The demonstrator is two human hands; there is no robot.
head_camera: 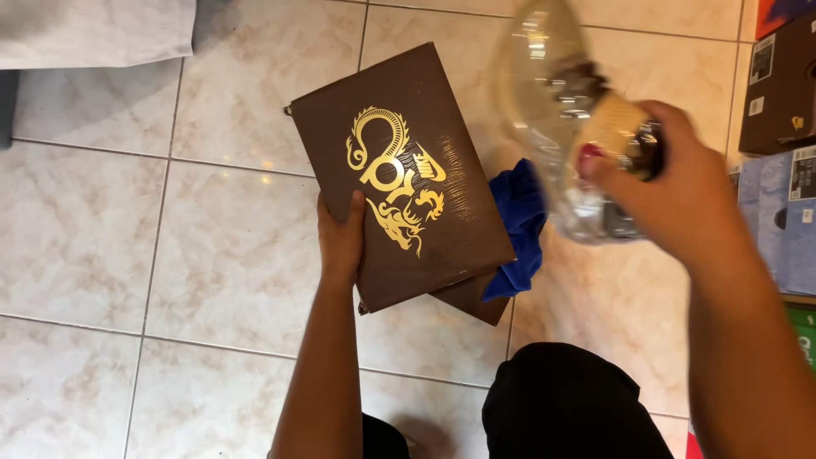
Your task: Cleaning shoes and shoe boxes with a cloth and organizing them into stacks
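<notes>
The left hand [342, 242] reaches up from six o'clock and clamps the near edge of a brown box lid [399, 174], thumb lying on its top face and the other fingers hidden underneath, so the grip is closed on the lid at its seven o'clock corner. The lid is tilted, its long axis running from about eleven o'clock to five o'clock, and it bears a gold dragon emblem [393, 177] with a glare patch just to the emblem's three o'clock. Beneath the lid, at its five o'clock corner, a darker brown box base [472, 299] peeks out, touching or just under the lid. A blue cloth [518, 225] lies bunched at three o'clock of the lid, partly tucked against the box base. The right hand [671, 183] comes in from four o'clock and is wrapped around a clear plastic bottle [552, 110], held raised and blurred above the floor, its body extending toward eleven o'clock from the hand; the grip is closed on it. The bottle hangs at about two o'clock of the lid, apart from it. Stacked cardboard boxes [778, 93] stand at the three o'clock edge on the pale tiled floor [170, 238].
</notes>
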